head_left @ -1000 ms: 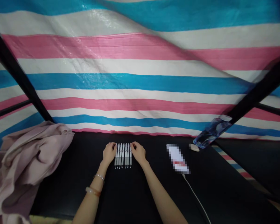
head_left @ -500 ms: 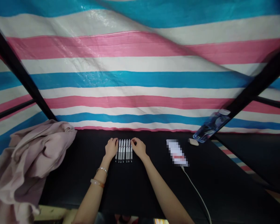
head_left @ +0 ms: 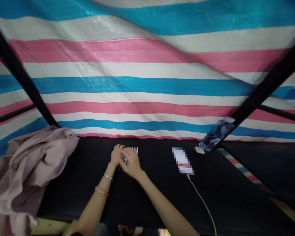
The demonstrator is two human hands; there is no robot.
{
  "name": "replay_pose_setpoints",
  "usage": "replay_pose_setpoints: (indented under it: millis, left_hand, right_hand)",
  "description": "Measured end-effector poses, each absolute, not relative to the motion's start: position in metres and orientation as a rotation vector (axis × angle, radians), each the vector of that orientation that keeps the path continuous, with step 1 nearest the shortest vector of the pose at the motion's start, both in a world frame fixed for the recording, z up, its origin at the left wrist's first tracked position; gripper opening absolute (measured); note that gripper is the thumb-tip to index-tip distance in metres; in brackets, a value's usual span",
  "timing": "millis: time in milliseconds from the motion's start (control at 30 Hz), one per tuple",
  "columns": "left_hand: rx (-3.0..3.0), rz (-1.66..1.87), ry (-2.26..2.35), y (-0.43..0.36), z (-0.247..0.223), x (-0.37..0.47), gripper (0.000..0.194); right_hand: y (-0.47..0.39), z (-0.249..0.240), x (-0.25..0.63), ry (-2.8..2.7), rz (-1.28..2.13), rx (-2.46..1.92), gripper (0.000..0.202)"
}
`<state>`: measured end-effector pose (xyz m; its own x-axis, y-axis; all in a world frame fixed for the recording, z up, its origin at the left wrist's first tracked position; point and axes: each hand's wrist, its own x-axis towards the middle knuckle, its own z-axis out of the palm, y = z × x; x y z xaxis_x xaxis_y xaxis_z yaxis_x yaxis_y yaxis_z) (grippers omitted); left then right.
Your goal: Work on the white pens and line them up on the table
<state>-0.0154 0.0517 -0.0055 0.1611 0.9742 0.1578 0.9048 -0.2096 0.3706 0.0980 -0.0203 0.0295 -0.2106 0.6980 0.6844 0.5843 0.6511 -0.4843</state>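
Note:
On the black padded surface, a row of several white and grey pens lies side by side, mostly covered by my hands. Along the row's left edge rests my left hand, its fingers stretched forward and partly overlapped by the other hand. My right hand lies across the top of the pens with thumb and fingers apart, reaching to my left hand. Pen tops stick out beyond its knuckles, and a few barrels show between its thumb and fingers. Whether the fingertips grip a pen is hidden.
A blurred-out phone-like slab with a white cable lies to the right. Behind it are a small white case and a clear bluish bottle leaning by a black post. Pinkish cloth is heaped at left. A striped sheet hangs behind.
My right hand has moved left from the row's right edge to over the pens, against my left hand. My left hand stays at the left edge. The view has shifted slightly.

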Motion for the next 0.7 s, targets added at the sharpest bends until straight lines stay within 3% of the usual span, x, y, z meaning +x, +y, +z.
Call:
replay_pose_setpoints:
  millis: [133, 233, 433, 700]
  left_hand:
    - [2.252, 0.498, 1.879, 0.060, -0.004, -0.007, 0.033]
    - [2.322, 0.440, 1.879, 0.063, -0.002, -0.002, 0.033]
    - [2.417, 0.427, 1.955, 0.051, 0.001, 0.004, 0.038]
    - [2.431, 0.521, 1.878, 0.033, -0.007, 0.009, 0.043]
  right_hand:
    - [-0.076, 0.030, 0.044, -2.319, 0.177, -0.574, 0.039]
    - [-0.093, 0.020, 0.020, -2.566, 0.108, -0.318, 0.033]
    - [-0.062, 0.013, 0.030, -2.468, 0.060, -0.612, 0.023]
    - [-0.047, 0.016, 0.064, -2.398, -0.002, -0.646, 0.021]
